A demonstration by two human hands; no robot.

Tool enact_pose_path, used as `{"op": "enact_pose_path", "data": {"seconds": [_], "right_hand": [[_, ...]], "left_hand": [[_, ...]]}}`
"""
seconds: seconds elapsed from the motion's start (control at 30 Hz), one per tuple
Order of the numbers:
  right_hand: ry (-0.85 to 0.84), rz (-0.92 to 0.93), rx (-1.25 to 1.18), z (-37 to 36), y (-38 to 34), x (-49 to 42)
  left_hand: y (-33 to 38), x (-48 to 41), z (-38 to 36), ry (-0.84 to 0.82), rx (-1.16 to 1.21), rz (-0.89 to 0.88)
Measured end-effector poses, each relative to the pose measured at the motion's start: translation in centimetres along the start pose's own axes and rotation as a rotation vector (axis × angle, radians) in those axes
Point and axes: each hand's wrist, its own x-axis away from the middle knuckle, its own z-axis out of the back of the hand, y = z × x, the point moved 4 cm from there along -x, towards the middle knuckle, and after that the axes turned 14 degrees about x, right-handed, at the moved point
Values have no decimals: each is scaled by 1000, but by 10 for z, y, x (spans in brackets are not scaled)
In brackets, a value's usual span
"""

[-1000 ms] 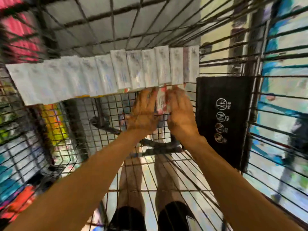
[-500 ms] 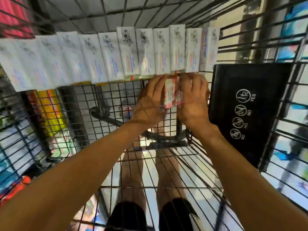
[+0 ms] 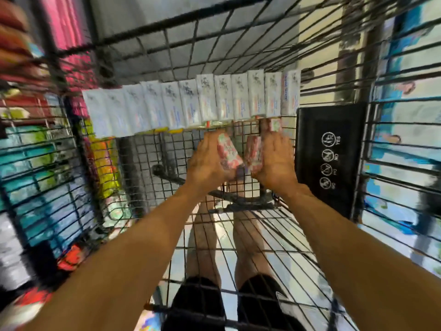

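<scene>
A row of white packs (image 3: 191,106) stands edge to edge along the far wall of the wire cart (image 3: 167,26), reaching nearly to its right side. Just below the row's right end, the left hand (image 3: 207,161) grips a pink-patterned pack (image 3: 228,151) and the right hand (image 3: 274,161) grips a second pink pack (image 3: 254,152), beside the black seat flap (image 3: 331,158). Most of the lining-up looks done; these two await placing.

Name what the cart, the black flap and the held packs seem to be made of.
Cart: metal wire, dark coated; thin crossed rods form an open grid.
Flap: matt black plastic, likely; flat panel with white printed icons.
Packs: printed film or paper wrap, perhaps; pink pattern, too blurred to tell.
</scene>
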Motion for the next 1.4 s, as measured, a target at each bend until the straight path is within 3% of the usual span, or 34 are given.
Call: {"op": "enact_pose_path", "data": {"seconds": [0.2,0.3,0.47,0.6,0.73,0.9,1.2,1.4], "right_hand": [[-155,-46,-522,45,-16,55],[-337,-89,-818,84,-27,88],[-446,-97,-1147,155,-52,131],[-617,10,-1568,207,-79,164],[-787,122,-1794,252,-109,198],[-837,168,-1713,281,-139,239],[-627,135,-1389,293,-189,342],[-604,379,-1139,278,-237,440]], "left_hand": [[23,55,56,41,160,67],[42,90,82,104,253,146],[85,158,123,242,505,241],[132,225,156,367,728,238],[161,295,176,492,949,198],[152,379,185,627,1182,106],[115,537,165,905,1408,-76],[70,658,134,1017,1486,-156]]}}
